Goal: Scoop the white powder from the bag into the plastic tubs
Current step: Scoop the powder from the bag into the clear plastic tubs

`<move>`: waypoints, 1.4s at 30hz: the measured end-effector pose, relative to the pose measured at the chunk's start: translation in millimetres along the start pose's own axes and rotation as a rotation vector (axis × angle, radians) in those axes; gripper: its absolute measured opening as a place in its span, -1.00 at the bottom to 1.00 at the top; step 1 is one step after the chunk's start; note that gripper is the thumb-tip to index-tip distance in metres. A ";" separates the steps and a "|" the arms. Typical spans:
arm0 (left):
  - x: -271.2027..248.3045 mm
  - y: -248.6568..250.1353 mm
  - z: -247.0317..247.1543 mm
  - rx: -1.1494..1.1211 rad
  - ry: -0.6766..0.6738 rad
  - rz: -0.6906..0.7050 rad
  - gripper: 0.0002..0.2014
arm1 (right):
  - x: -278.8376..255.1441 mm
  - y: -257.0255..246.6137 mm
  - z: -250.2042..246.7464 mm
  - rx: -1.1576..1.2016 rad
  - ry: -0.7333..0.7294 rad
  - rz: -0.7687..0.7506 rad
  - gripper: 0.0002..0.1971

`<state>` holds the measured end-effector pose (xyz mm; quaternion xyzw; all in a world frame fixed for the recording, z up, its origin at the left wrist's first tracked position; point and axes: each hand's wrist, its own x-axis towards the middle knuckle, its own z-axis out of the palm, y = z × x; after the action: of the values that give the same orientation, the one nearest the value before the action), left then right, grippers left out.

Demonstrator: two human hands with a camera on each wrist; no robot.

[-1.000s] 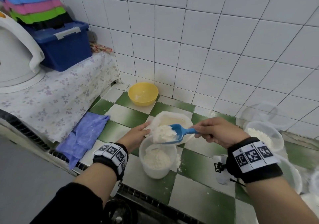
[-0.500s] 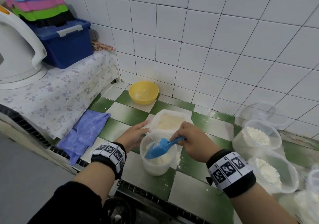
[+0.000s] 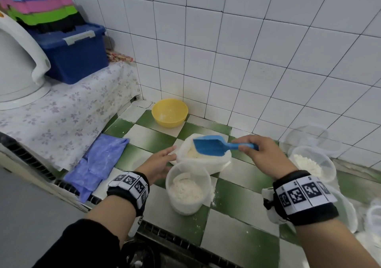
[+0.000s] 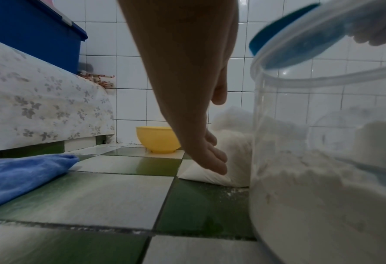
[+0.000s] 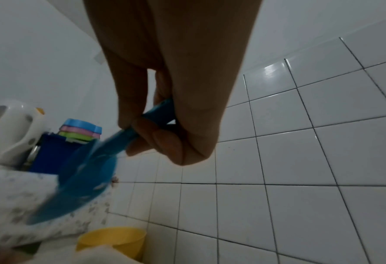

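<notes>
Empty scoop [image 3: 212,147] over the bag [image 3: 203,158], ready to dig

Right hand [image 3: 262,154] fingers grip the handle; left hand [image 3: 158,162], fingers straight, steadies the bag at its 9 o'clock. The tub [image 3: 188,188] touches the bag at 6 o'clock: a heaped scoop could spill between them, or the bag could slump.

We see the bag [image 3: 203,158] open mid-counter, a half-full tub [image 3: 188,187] before it, the scoop [image 3: 214,147] seemingly empty.
</notes>
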<state>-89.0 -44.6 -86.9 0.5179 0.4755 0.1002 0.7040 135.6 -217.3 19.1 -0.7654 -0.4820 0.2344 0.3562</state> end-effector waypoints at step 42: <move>18.6 9.2 9.6 0.063 -0.107 0.018 -0.43 | 57.9 41.3 78.7 0.195 -0.083 0.607 -0.74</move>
<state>-68.5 -34.8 -89.8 0.5488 0.4355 0.0637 0.7107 128.5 -151.4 -63.7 -0.8263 -0.2210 0.4060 0.3218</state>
